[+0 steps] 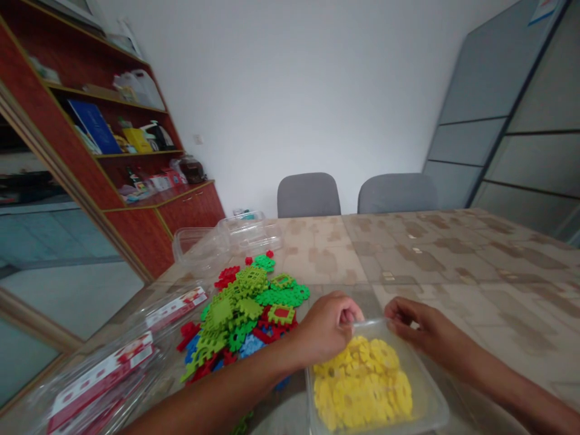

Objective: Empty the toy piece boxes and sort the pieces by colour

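Note:
In front of me on the table stands a clear plastic container (428,399) with many yellow interlocking plastic pieces (362,386) inside. My left hand (333,326) is closed at the container's far left edge, its fingers curled and its forearm crossing in front of a pile. My right hand (410,317) pinches the far edge farther right, thumb and fingers at the rim. Whether a lid lies under the fingers, I cannot tell. Left of the container is a heap of green interlocking pieces (235,308), with red pieces (226,278) and blue pieces (251,345) among them.
Clear plastic containers (203,248) stand at the table's far left. Clear plastic bags with red and white labels (104,374) lie at the near left. Two grey chairs (308,196) face me across the table (475,272). A wooden shelf unit (131,211) stands at the left.

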Demonstrator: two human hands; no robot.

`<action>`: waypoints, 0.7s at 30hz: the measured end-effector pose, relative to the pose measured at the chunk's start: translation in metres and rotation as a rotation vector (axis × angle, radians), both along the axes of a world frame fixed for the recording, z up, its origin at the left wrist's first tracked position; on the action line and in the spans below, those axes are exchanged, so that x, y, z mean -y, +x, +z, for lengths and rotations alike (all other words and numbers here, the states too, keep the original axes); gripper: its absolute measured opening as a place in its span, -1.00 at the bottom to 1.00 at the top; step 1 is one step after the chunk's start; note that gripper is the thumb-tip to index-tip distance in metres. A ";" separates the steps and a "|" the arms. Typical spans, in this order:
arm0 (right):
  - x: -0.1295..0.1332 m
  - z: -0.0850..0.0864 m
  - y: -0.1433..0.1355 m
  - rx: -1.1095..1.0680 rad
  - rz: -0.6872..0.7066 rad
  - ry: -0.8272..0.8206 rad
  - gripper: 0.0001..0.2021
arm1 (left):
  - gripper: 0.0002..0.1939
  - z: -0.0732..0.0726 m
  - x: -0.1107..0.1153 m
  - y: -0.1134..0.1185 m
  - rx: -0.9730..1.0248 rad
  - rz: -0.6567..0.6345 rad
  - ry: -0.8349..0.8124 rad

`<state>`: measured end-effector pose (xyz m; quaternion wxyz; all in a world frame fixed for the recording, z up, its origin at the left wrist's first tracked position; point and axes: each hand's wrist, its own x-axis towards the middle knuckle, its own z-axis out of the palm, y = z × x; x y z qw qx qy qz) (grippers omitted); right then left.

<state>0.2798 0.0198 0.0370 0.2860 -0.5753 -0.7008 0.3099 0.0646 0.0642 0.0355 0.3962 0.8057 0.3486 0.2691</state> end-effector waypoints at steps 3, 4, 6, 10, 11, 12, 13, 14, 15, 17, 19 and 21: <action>-0.008 0.001 0.007 -0.103 0.128 -0.136 -0.83 | -0.83 -0.003 0.000 0.004 -0.006 0.023 -0.010; -0.011 0.002 0.009 -0.122 0.165 -0.176 -0.83 | -0.84 -0.004 0.001 0.005 -0.003 0.026 -0.010; -0.015 0.005 0.013 -0.135 0.221 -0.233 -0.83 | -0.82 -0.005 0.001 0.007 0.005 0.028 -0.010; -0.021 0.013 0.015 -0.141 0.288 -0.272 -0.84 | -0.79 -0.004 0.003 0.009 0.023 0.031 -0.009; -0.022 0.015 0.015 -0.138 0.299 -0.270 -0.84 | -0.78 -0.003 0.003 0.009 0.025 0.034 -0.009; -0.023 0.016 0.014 -0.133 0.308 -0.268 -0.84 | -0.79 -0.002 0.004 0.009 0.023 0.037 -0.008; -0.024 0.017 0.014 -0.126 0.317 -0.267 -0.84 | -0.80 -0.002 0.004 0.009 0.018 0.039 -0.007; -0.024 0.018 0.013 -0.118 0.323 -0.265 -0.85 | -0.81 -0.001 0.005 0.008 0.009 0.041 -0.007; -0.024 0.018 0.012 -0.110 0.325 -0.260 -0.87 | -0.82 0.000 0.005 0.008 -0.002 0.041 -0.005; -0.024 0.017 0.010 -0.097 0.321 -0.240 -0.89 | -0.83 0.002 0.007 0.007 -0.027 0.039 0.007; -0.022 0.017 0.007 -0.088 0.318 -0.210 -0.90 | -0.83 0.003 0.009 0.007 -0.053 0.037 0.031; -0.020 0.017 0.002 -0.078 0.317 -0.169 -0.90 | -0.82 0.005 0.010 0.008 -0.078 0.040 0.064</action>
